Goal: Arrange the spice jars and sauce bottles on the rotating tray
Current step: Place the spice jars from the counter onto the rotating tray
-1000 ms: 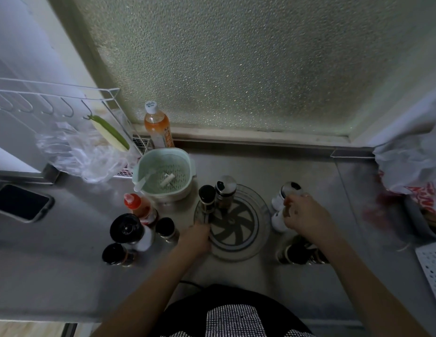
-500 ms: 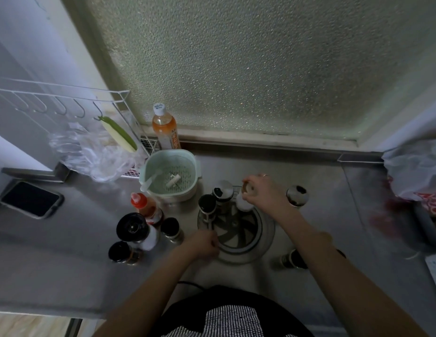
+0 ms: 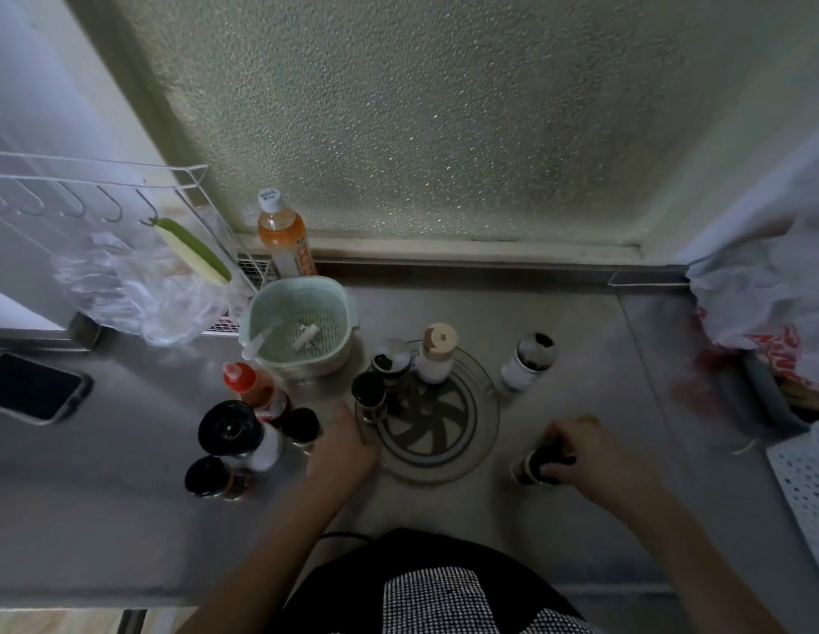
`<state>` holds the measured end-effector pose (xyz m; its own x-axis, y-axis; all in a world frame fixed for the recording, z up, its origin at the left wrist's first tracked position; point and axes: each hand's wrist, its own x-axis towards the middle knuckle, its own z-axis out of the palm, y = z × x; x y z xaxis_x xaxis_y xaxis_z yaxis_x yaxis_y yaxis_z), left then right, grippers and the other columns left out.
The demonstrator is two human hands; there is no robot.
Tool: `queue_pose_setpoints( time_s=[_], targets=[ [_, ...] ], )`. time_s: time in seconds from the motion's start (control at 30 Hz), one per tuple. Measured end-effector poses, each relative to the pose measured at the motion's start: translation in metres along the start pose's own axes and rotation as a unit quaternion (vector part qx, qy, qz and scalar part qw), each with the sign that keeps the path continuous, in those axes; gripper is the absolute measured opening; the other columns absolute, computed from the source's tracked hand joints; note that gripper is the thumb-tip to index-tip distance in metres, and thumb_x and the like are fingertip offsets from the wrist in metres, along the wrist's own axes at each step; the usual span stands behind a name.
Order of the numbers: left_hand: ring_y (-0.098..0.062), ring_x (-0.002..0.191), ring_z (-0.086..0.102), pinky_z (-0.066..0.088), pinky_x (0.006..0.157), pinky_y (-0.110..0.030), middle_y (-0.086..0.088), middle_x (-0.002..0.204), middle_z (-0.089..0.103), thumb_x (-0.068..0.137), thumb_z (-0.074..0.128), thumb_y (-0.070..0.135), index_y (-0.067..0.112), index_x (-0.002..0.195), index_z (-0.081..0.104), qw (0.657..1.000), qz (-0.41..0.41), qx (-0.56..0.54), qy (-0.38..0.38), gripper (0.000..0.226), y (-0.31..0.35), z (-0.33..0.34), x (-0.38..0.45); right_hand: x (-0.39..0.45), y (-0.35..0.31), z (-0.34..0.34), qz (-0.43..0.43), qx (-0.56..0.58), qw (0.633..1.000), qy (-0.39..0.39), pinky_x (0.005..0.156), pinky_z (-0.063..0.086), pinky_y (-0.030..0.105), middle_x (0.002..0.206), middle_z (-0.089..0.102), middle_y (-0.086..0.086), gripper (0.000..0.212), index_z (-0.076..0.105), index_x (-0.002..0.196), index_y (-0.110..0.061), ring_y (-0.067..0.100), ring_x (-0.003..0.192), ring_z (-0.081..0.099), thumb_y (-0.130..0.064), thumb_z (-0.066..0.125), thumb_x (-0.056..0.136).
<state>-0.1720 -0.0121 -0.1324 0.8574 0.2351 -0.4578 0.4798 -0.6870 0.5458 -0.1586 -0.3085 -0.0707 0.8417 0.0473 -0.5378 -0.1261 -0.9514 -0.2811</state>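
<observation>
The round clear rotating tray with a dark pinwheel centre [image 3: 483,418] lies flat on the grey metal desk [image 3: 581,322]. Three containers stand upright along its far-left rim, long axes vertical: a white jar with a beige cap [image 3: 437,352], a glass jar with a silver-and-black lid [image 3: 389,359], and a dark-capped glass jar [image 3: 370,395]. The left hand [image 3: 341,446] rests at the tray's near-left edge; whether its fingers grip the rim cannot be told. The right hand [image 3: 590,455], right of the tray, has its fingers closed over a dark-lidded jar [image 3: 533,466] standing on the desk. A white jar with a dark open top [image 3: 528,361] stands upright, near the tray's far-right side. Left of the tray stand a red-capped sauce bottle [image 3: 249,388] and three black-capped bottles [image 3: 236,434].
</observation>
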Motion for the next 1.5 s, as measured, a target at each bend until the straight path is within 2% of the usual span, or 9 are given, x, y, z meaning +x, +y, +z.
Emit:
queue_pose_setpoints(
  time_s=[0.13, 0.3, 0.53, 0.67, 0.97, 1.13, 1.23, 1.33, 1.5],
  targets=[
    [-0.042, 0.082, 0.065, 0.056, 0.070, -0.050, -0.026, 0.102, 0.061, 0.087, 0.048, 0.016, 0.005, 0.116, 0.029, 0.999, -0.003, -0.019, -0.042, 0.036, -0.003, 0.006, 0.002, -0.002, -0.007, 0.015, -0.030, -0.021, 0.999, -0.014, 0.080, 0.046, 0.032, 0.109, 0.058, 0.003, 0.045, 0.053, 0.116, -0.023, 0.020, 0.100, 0.056, -0.044, 0.067, 0.078],
    [-0.035, 0.067, 0.066, 0.046, 0.051, -0.027, -0.023, 0.102, 0.064, 0.088, 0.046, 0.014, 0.013, 0.138, 0.020, 0.996, -0.006, -0.063, -0.061, 0.056, 0.000, 0.007, 0.001, 0.002, -0.021, 0.027, -0.052, 0.077, 0.991, 0.093, 0.071, 0.042, 0.033, 0.103, 0.061, 0.011, 0.023, 0.060, 0.111, -0.017, 0.024, 0.091, 0.056, -0.014, 0.046, 0.093],
    [-0.041, 0.074, 0.067, 0.059, 0.063, -0.043, -0.027, 0.095, 0.065, 0.080, 0.055, 0.010, 0.008, 0.126, 0.026, 0.990, -0.046, -0.100, -0.089, 0.055, -0.010, 0.019, 0.000, -0.002, -0.027, 0.023, -0.061, 0.115, 0.986, 0.103, 0.074, 0.040, 0.025, 0.096, 0.061, 0.006, 0.019, 0.062, 0.091, -0.020, 0.022, 0.093, 0.058, -0.009, 0.068, 0.077],
    [-0.023, 0.037, 0.055, 0.050, 0.036, -0.029, -0.012, 0.065, 0.057, 0.081, 0.055, 0.008, 0.018, 0.120, 0.017, 0.980, -0.065, -0.146, -0.121, 0.056, -0.006, 0.028, -0.008, -0.001, -0.057, -0.020, -0.119, 0.156, 0.958, 0.211, 0.074, 0.046, 0.029, 0.091, 0.061, -0.002, 0.020, 0.065, 0.096, -0.020, 0.017, 0.085, 0.059, -0.013, 0.070, 0.077],
    [-0.024, 0.058, 0.057, 0.049, 0.050, -0.034, -0.022, 0.094, 0.059, 0.079, 0.063, 0.008, 0.019, 0.108, 0.017, 0.980, -0.021, -0.182, -0.081, 0.055, -0.013, 0.035, -0.006, 0.081, -0.113, -0.023, -0.193, 0.082, 0.975, 0.076, 0.089, 0.038, 0.025, 0.120, 0.060, 0.009, 0.031, 0.059, 0.114, -0.012, 0.023, 0.114, 0.053, -0.006, 0.062, 0.084],
    [-0.023, 0.040, 0.054, 0.049, 0.038, -0.029, -0.014, 0.075, 0.057, 0.081, 0.056, 0.006, 0.025, 0.124, 0.012, 0.974, -0.025, -0.194, -0.113, 0.065, -0.016, 0.035, -0.005, 0.080, -0.110, -0.024, -0.213, 0.134, 0.967, 0.048, 0.104, 0.039, 0.025, 0.141, 0.045, 0.005, 0.058, 0.040, 0.139, -0.016, 0.021, 0.111, 0.052, -0.001, 0.058, 0.086],
    [-0.021, 0.035, 0.054, 0.048, 0.034, -0.027, -0.014, 0.069, 0.059, 0.080, 0.055, 0.002, 0.025, 0.121, 0.015, 0.975, -0.026, -0.195, -0.099, 0.062, -0.015, 0.032, -0.003, 0.054, -0.078, -0.044, -0.179, 0.167, 0.961, 0.127, 0.070, 0.044, 0.008, 0.124, 0.055, 0.001, 0.059, 0.041, 0.138, -0.023, 0.007, 0.079, 0.049, -0.005, 0.060, 0.086],
    [-0.021, 0.037, 0.058, 0.049, 0.034, -0.026, -0.011, 0.069, 0.060, 0.078, 0.054, 0.000, 0.018, 0.123, 0.022, 0.976, -0.034, -0.198, -0.081, 0.058, -0.016, 0.034, 0.000, 0.025, -0.020, -0.050, -0.059, 0.159, 0.966, 0.197, 0.078, 0.047, 0.031, 0.112, 0.064, 0.008, 0.039, 0.053, 0.123, -0.027, 0.022, 0.087, 0.060, -0.022, 0.063, 0.085],
    [-0.028, 0.047, 0.063, 0.055, 0.048, -0.037, -0.025, 0.073, 0.064, 0.072, 0.062, 0.004, 0.009, 0.119, 0.031, 0.958, -0.074, -0.251, -0.119, 0.057, -0.027, 0.050, 0.006, 0.008, 0.028, -0.019, 0.085, 0.080, 0.993, 0.020, 0.087, 0.042, 0.032, 0.122, 0.059, 0.011, 0.049, 0.053, 0.123, -0.024, 0.028, 0.109, 0.056, -0.034, 0.071, 0.078]
  ],
)
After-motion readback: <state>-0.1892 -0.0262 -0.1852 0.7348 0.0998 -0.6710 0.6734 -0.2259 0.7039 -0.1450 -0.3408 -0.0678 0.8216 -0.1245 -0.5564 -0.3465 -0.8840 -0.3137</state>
